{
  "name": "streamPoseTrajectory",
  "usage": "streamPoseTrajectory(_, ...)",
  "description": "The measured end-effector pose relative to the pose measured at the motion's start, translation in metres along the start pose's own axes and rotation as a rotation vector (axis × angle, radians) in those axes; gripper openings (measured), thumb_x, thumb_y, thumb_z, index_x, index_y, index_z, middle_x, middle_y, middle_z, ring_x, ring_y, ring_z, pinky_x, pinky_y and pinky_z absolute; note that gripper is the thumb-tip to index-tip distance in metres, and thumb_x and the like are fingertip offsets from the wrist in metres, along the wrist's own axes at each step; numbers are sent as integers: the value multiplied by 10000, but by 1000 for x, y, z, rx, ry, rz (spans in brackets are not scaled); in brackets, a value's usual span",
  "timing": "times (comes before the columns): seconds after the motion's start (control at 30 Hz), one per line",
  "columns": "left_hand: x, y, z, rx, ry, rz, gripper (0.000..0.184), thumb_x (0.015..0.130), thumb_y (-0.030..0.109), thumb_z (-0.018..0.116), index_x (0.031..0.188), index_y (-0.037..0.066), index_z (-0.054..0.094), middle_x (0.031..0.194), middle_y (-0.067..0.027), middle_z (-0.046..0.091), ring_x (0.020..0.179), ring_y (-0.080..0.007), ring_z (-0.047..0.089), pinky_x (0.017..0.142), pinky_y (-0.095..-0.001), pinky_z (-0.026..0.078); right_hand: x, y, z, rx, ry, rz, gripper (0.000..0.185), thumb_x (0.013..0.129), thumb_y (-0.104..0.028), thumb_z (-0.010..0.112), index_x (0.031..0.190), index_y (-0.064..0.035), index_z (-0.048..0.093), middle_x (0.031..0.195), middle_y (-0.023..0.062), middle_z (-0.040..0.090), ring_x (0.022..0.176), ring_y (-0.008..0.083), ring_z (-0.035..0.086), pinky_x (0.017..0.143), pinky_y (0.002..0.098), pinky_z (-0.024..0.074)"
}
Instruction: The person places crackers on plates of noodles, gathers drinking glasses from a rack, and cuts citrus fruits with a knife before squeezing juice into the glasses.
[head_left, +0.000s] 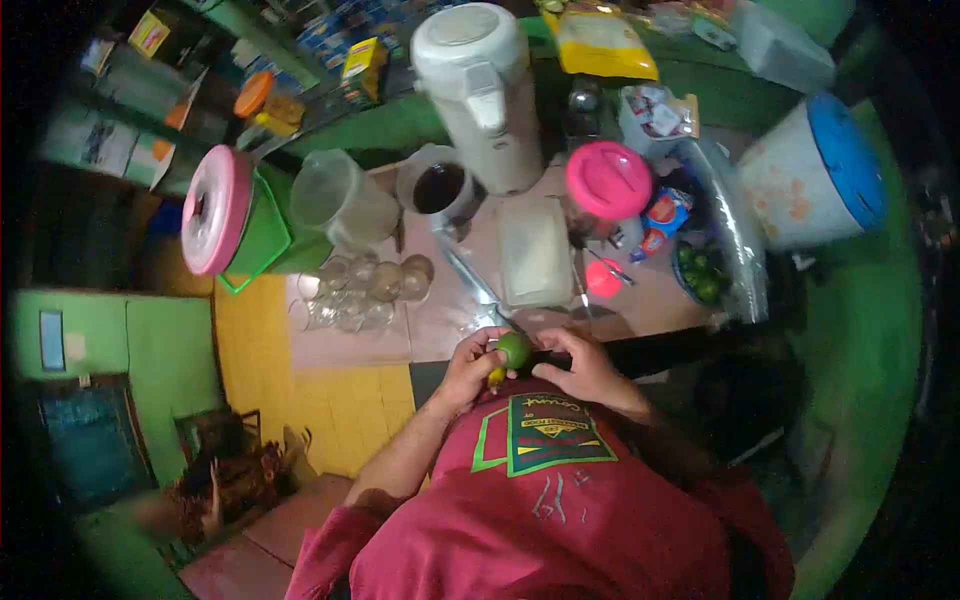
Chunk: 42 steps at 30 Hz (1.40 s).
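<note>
Close to the front edge of the pink-topped table (pixel 440 340), my left hand (pixel 470 367) is closed around a round green fruit (pixel 514 349). A small yellow piece (pixel 497 377) shows just under the fruit, by the same fingers. My right hand (pixel 585 370) is just to the right of the fruit, thumb and fingers apart, with nothing visible between them. Beyond my hands a long knife-like blade (pixel 468 273) lies on the table, pointing away. A lidded clear container (pixel 533 252) stands right of it.
Upside-down glasses (pixel 350 295), a green bucket with pink lid (pixel 217 210), clear pitcher (pixel 340 200) and jug of dark liquid (pixel 438 188) stand left. A large dispenser (pixel 480 100) is behind. Rightward are a pink-lidded jar (pixel 608 180), green fruit bowl (pixel 702 275) and blue-lidded bucket (pixel 800 175).
</note>
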<state>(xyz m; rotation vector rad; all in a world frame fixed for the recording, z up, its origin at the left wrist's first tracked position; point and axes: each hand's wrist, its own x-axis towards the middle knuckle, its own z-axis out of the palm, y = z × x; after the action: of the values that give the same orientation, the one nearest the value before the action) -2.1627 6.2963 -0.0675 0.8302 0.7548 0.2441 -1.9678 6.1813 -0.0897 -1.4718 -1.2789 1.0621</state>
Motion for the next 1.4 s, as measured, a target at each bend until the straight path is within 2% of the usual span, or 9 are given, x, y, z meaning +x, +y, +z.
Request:
streamPoseTrajectory(0.23,-18,-60,-90,94,387,89,369,866,64,601,1214,38,479,981,-66,620,816,-145,616,622,-261,516,54,63,81,-959,20,-68,474,808,-207,624,1196,21,472,1013,252,562,957,383,587,756,451,495)
streamPoseTrajectory(0.3,-14,-64,-111,508,404,433,390,847,3,604,1215,34,479,1012,-65,620,849,-159,609,733,-304,516,61,60,91,-898,-37,66,396,777,-138,592,1120,34,493,922,254,579,914,358,609,708,449,504)
streamPoseTrajectory(0.4,-4,-54,-134,712,391,464,418,816,123,670,1190,47,500,1021,-132,641,892,-258,640,753,-364,519,55,85,104,-864,-49,271,307,762,-11,525,1054,58,462,862,239,600,796,423,624,698,478,510)
streamPoseTrajectory(0.47,2,-38,-137,1104,382,465,468,759,217,707,1158,64,515,1056,-198,626,955,-373,621,796,-435,506,38,78,96,-817,26,186,270,792,-32,526,1042,49,468,878,244,599,804,440,615,707,481,506)
streamPoseTrajectory(0.57,20,-39,-149,1197,296,494,427,765,219,692,1129,70,528,1069,-183,627,969,-380,609,806,-433,503,14,45,104,-584,163,138,254,853,-114,533,1061,24,484,858,254,606,792,468,600,684,503,490)
streamPoseTrajectory(0.7,29,-53,-170,1095,242,608,386,748,171,723,1062,45,536,1079,-171,610,989,-357,594,833,-406,492,-3,42,147,-347,296,79,317,910,-221,548,1155,-33,479,770,259,604,777,478,589,684,544,459)
streamPoseTrajectory(0.9,33,-54,-183,982,210,725,322,747,127,729,1003,32,559,1028,-155,594,991,-341,567,844,-385,472,-2,38,202,-362,296,307,508,870,-54,485,1336,36,304,1097,355,541,954,510,554,789,541,450)
streamPoseTrajectory(1.0,36,-54,-191,1007,197,726,320,738,137,743,986,35,568,1005,-144,603,974,-334,581,827,-384,477,2,22,214,-388,363,166,387,896,-76,469,1251,31,356,1005,319,577,908,496,574,748,536,462)
streamPoseTrajectory(1.4,45,-60,-208,934,144,786,260,728,87,751,919,23,587,938,-145,619,889,-331,600,786,-369,488,8,12,239,-421,260,432,368,894,-93,473,1221,18,347,818,321,595,767,519,587,658,587,465)
